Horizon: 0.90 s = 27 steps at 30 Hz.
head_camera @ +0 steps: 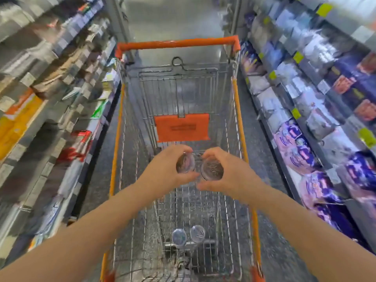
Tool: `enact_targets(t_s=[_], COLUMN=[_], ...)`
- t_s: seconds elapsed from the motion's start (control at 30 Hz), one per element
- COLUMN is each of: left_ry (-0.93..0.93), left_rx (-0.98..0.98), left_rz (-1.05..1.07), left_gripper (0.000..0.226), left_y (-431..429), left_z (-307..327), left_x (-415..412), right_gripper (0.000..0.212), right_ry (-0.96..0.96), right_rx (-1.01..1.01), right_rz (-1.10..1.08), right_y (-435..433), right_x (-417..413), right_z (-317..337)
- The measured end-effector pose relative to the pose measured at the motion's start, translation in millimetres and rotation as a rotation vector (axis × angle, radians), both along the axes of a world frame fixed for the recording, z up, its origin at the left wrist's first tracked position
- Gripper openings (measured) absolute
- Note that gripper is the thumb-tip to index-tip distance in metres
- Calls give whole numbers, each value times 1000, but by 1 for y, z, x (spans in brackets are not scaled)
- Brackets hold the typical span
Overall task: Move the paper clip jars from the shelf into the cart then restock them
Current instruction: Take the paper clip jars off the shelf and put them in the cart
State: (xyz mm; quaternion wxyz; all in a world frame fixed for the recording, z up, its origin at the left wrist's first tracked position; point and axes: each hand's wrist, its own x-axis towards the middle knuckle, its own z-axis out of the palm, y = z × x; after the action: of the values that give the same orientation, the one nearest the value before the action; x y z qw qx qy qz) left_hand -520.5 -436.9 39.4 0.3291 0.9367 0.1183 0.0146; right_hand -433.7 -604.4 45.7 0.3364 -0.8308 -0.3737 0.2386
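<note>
The cart is open at the top, its wire floor mostly bare. Two jars stand at its near end; an orange flap blocks the far end. Shelves crowd both sides.

Silvery wire shopping cart: bare metal mesh, smooth, dull shine. Orange handle sleeve: plastic, matt. Orange flap on the seat panel: flat plastic, slight sheen. Yellow-orange side rails: plastic-looking, smooth.

Clear round plastic jar in left hand: glossy, see-through, contents glinting. Second clear jar in right hand: same finish. Two further clear jars on the cart mesh: glossy tops with pale reflections.

Grey floor: polished, reflective. Purple and pink packs on the right shelf: shiny plastic film.
</note>
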Motion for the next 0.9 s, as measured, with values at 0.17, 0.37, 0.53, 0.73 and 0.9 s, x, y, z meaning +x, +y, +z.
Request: enact_targets(t_s=[0.17,0.37,0.53,0.73,0.9], left_ry=[93,241,480,596,667], left_rx=[-42,-58,25,-15,39], left_rz=[44,121,178,243,198], left_gripper=[56,54,61,48,58], left_y=[9,2,-4,-2,1], left_z=[-78,-179,-244,-306,-343], left_x=[18,9,-8,-20,-16], right_gripper=[58,61,72,66,71], right_ry=[110,221,298,339,325], right_rx=[-47,-155,-279,-420,-457], right_rz=[-174,-344,-424,-474,-511], right_y=[14,24,27,28,35], right_x=[0,-11,-28,-41,-39], right_z=[-73,-166,-234,-305,-346])
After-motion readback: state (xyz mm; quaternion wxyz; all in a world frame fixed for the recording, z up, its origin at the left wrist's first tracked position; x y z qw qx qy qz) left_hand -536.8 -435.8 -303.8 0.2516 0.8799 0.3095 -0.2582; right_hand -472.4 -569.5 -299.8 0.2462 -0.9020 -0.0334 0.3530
